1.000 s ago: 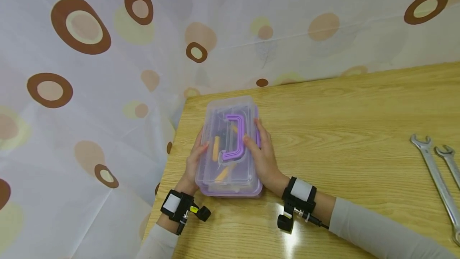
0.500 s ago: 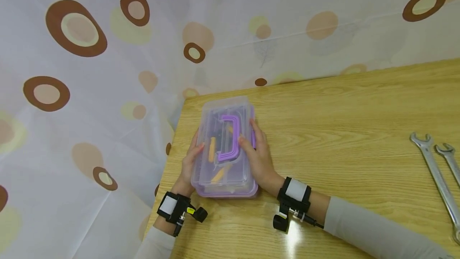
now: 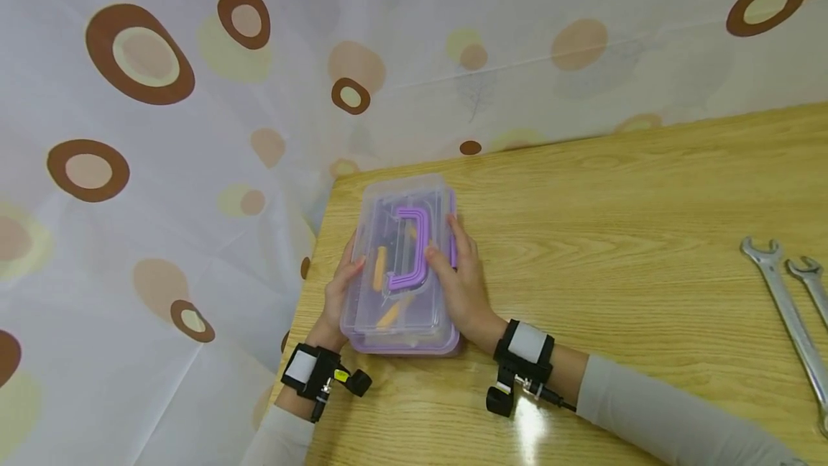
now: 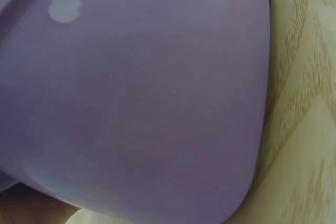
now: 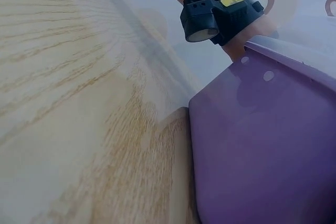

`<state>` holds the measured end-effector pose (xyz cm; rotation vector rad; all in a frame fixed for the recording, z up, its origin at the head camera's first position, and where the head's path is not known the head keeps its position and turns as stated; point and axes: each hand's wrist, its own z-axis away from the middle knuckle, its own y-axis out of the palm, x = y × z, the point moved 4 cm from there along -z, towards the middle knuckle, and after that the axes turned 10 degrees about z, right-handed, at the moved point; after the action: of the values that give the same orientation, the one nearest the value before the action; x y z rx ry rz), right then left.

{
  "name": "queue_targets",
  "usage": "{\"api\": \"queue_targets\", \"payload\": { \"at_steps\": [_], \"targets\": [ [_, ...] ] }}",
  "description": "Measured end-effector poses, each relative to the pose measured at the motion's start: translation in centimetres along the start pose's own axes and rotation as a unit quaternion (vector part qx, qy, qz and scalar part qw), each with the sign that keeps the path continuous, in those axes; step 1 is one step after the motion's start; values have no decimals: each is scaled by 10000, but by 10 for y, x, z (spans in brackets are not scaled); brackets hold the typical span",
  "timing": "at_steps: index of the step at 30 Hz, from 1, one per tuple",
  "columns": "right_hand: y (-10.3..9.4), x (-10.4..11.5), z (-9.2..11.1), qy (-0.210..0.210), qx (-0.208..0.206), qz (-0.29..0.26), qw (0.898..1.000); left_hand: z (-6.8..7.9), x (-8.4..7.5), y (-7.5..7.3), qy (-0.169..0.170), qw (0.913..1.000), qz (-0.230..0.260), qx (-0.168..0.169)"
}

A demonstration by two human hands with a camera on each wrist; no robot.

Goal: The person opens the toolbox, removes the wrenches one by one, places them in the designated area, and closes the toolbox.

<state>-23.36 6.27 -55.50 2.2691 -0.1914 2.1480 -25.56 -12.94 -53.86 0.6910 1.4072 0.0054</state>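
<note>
A plastic storage box (image 3: 414, 318) with a purple base, a clear lid and a purple handle (image 3: 420, 236) sits at the table's left end in the head view. Through the lid show several orange pieces (image 3: 379, 268). My left hand (image 3: 336, 297) grips the box's left side, thumb at the lid's edge and the other fingers mostly hidden. On the opposite side my right hand (image 3: 467, 297) holds the box, its thumb on the lid beside the handle. Each wrist view is largely taken up by the purple end wall (image 4: 147, 98) of the base, down on the wood.
Two open-ended wrenches, a larger one (image 3: 785, 308) and a smaller one (image 3: 808, 279), lie at the table's right. A patterned curtain (image 3: 517, 42) hangs behind and along the left edge of the wooden table (image 3: 614, 236).
Both hands and the box have shifted slightly left along the table, mostly in the first half second. The grip looks the same, and the wrenches stay where they lay.
</note>
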Motion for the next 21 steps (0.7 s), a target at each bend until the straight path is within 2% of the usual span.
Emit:
{"api": "queue_targets", "payload": {
  "at_steps": [9, 21],
  "targets": [
    [5, -1, 1, 52, -38, 14, 10000, 2, 0, -5, -56, 9999, 76, -108],
    [9, 0, -1, 0, -20, 65, 10000, 2, -4, -8, -32, 9998, 180, -59]
  ]
}}
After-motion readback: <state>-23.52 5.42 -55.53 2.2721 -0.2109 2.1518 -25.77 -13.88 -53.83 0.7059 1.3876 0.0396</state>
